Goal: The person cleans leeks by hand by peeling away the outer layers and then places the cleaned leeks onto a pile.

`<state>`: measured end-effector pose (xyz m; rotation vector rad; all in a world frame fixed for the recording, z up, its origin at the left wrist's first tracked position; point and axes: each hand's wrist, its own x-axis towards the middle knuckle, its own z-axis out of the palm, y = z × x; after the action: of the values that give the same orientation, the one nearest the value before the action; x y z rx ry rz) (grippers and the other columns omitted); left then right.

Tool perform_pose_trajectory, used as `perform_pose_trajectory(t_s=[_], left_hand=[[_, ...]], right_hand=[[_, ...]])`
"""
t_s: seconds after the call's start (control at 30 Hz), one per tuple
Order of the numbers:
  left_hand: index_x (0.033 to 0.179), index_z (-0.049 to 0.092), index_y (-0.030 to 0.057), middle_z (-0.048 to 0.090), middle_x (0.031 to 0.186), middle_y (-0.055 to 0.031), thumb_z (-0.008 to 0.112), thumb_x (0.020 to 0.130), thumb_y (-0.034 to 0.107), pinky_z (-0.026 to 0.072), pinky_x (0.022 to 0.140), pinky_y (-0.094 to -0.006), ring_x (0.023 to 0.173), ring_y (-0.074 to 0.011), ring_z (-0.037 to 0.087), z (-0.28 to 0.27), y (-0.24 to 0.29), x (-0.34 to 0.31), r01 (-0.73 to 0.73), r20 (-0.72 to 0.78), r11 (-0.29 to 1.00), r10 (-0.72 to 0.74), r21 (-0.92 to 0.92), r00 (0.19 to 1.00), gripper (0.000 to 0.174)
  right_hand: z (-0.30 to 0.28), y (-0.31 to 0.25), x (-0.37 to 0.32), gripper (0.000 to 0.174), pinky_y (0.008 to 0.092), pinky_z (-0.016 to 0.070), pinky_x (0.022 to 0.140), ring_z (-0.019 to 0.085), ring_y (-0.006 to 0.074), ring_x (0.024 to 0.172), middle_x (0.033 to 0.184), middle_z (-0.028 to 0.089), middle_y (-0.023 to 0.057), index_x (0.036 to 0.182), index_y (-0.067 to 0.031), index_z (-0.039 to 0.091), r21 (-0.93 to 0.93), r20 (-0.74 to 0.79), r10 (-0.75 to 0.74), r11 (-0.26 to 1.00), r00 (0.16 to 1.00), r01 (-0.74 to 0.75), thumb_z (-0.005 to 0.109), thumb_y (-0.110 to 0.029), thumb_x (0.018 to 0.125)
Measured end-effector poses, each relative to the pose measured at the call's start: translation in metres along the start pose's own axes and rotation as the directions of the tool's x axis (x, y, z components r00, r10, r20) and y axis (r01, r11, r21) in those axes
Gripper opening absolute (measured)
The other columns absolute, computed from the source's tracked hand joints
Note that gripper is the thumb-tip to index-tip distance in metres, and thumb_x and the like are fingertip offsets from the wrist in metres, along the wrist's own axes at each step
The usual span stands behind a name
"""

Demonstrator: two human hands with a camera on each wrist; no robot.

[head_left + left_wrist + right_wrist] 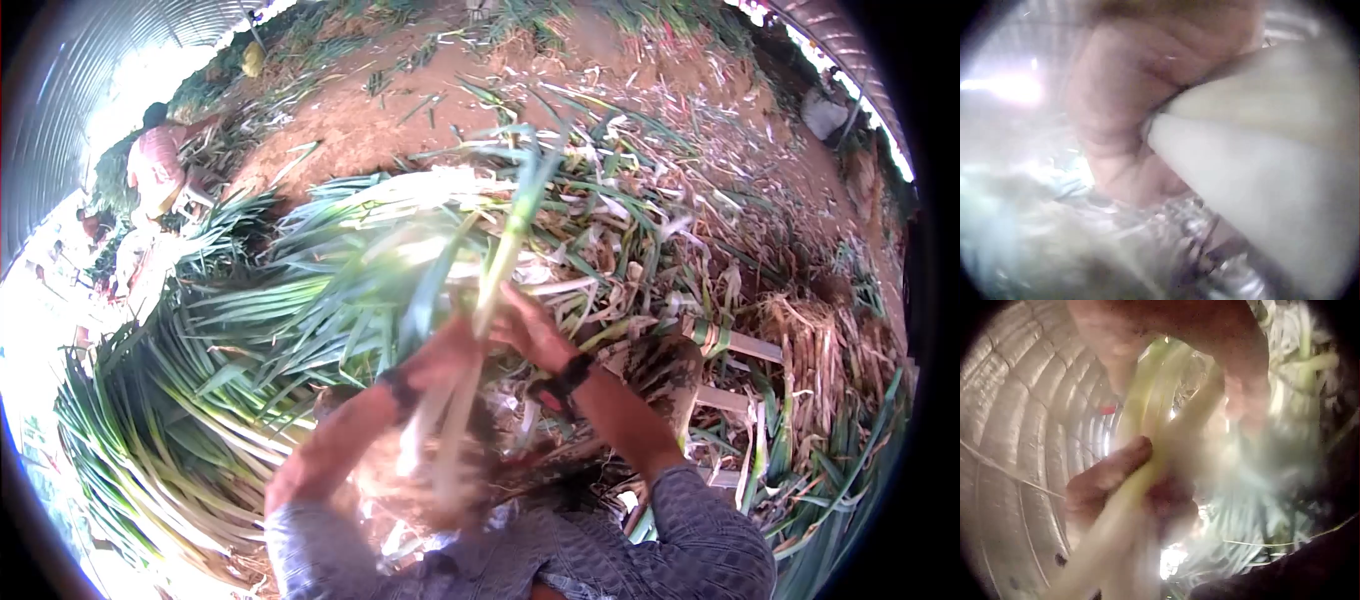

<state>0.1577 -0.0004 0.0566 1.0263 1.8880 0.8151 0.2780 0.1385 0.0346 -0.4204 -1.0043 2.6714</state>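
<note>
Heaped green leaves (250,330), bare red soil (345,130), corrugated wall (60,85)

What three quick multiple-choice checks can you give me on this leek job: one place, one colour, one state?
1. The other person is: A far left; B far right; C straight ahead.
2. The leek has a lower stalk coloured: A red; B white; C black.
3. The leek is held by: A neither hand; B one hand; C both hands.
A: seen at the left edge, head view. B: pale white in the left wrist view. C: the left hand and right hand both grip it.
</note>
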Motion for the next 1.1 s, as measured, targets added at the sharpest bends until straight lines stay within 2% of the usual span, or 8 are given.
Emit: perform_pose_trajectory(t_s=[0.13, 0.33, 0.4, 0.5, 0.67, 0.83, 1.0, 1.1], left_hand=[[0.126, 0.042, 0.0, 0.067, 0.087, -0.0205, 0.067, 0.086, 0.017, 0.0559, 0.053, -0.0436, 0.065, -0.0331, 0.069, -0.012, 0.001, -0.088, 0.081, -0.051, 0.788, -0.062, 0.611, 0.997, 0.05], [0.138, 0.036, 0.0023, 0.063, 0.109, -0.0181, 0.069, 0.092, 0.022, 0.0602, 0.074, -0.0369, 0.088, -0.0245, 0.069, 0.022, 0.029, -0.185, 0.185, 0.311, 0.982, -0.188, 0.039, 0.931, 0.06], [0.146, 0.033, 0.0037, 0.059, 0.121, -0.0181, 0.076, 0.087, 0.031, 0.0573, 0.087, -0.0385, 0.101, -0.0259, 0.065, 0.037, 0.03, -0.204, 0.211, 0.266, 0.977, -0.197, -0.026, 0.944, 0.078], [0.147, 0.032, 0.0031, 0.059, 0.122, -0.0162, 0.078, 0.085, 0.034, 0.0549, 0.088, -0.0386, 0.108, -0.0245, 0.061, 0.084, -0.066, -0.229, 0.259, 0.258, 0.959, -0.223, -0.115, 0.94, 0.084], [0.15, 0.03, 0.0045, 0.058, 0.129, -0.0133, 0.08, 0.084, 0.031, 0.0489, 0.097, -0.0403, 0.118, -0.0227, 0.055, 0.07, -0.04, -0.231, 0.184, 0.416, 0.934, -0.043, -0.307, 0.909, 0.087], [0.15, 0.031, 0.0051, 0.056, 0.131, -0.0179, 0.075, 0.086, 0.025, 0.0483, 0.101, -0.0442, 0.119, -0.0291, 0.056, 0.064, -0.017, -0.234, -0.18, 0.038, 0.968, 0.19, -0.174, 0.981, 0.08], [0.145, 0.03, 0.0024, 0.059, 0.119, -0.0231, 0.069, 0.086, 0.013, 0.0621, 0.065, -0.0413, 0.074, -0.0313, 0.067, 0.054, 0.006, -0.238, -0.317, -0.318, 0.943, 0.271, -0.105, 0.909, 0.072], [0.137, 0.046, 0.0026, 0.055, 0.126, -0.023, 0.064, 0.079, 0.003, 0.0598, 0.078, -0.0438, 0.101, -0.03, 0.062, 0.003, 0.002, -0.249, -0.686, -0.645, 0.719, 0.473, -0.11, 0.6, 0.06]], right_hand=[[-0.003, 0.071, 0.001, 0.049, 0.0346, 0.0581, 0.086, 0.066, 0.0192, 0.099, 0.105, 0.066, 0.012, 0.122, -0.0009, 0.056, -0.291, 0.243, -0.233, 0.908, 0.942, 0.3, 0.064, -0.04, 0.094], [0.04, 0.103, -0.103, 0.032, 0.0376, 0.0583, 0.084, 0.07, 0.0209, 0.092, 0.099, 0.069, 0.0154, 0.114, 0.0044, 0.056, -0.657, 0.324, -0.202, 0.655, 0.924, 0.373, 0.056, -0.025, 0.101], [0.017, 0.136, -0.119, 0.031, 0.0421, 0.0565, 0.089, 0.069, 0.0254, 0.095, 0.101, 0.067, 0.0164, 0.115, 0.0044, 0.053, -0.582, 0.375, -0.212, 0.704, 0.903, 0.407, 0.061, -0.019, 0.097], [0.025, 0.128, -0.111, 0.038, 0.0458, 0.055, 0.091, 0.067, 0.0287, 0.096, 0.101, 0.066, 0.0158, 0.116, 0.0025, 0.051, 0.394, -0.084, 0.546, 0.787, 0.833, -0.476, 0.068, -0.017, 0.089], [0.057, 0.06, -0.122, 0.041, 0.044, 0.0497, 0.093, 0.062, 0.03, 0.099, 0.1, 0.062, 0.0142, 0.113, 0.0012, 0.055, 0.225, -0.028, 0.213, 0.953, 0.977, -0.201, 0.069, -0.023, 0.083], [0.088, 0.009, -0.128, 0.055, 0.0448, 0.0473, 0.091, 0.059, 0.0272, 0.098, 0.102, 0.056, 0.0118, 0.123, -0.0011, 0.047, 0.079, 0.121, -0.125, 0.99, 0.985, 0.116, 0.069, -0.032, 0.083], [0.189, -0.047, -0.12, 0.069, 0.0404, 0.0439, 0.087, 0.049, 0.0188, 0.095, 0.112, 0.046, 0.0064, 0.136, -0.0092, 0.035, -0.054, 0.435, -0.316, 0.926, 0.843, 0.374, 0.07, -0.039, 0.084], [0.274, -0.054, -0.092, 0.089, 0.039, 0.0448, 0.095, 0.052, 0.023, 0.109, 0.123, 0.049, 0.0115, 0.142, -0.0037, 0.033, -0.322, 0.735, -0.15, 0.781, 0.661, 0.535, 0.079, -0.044, 0.078]])
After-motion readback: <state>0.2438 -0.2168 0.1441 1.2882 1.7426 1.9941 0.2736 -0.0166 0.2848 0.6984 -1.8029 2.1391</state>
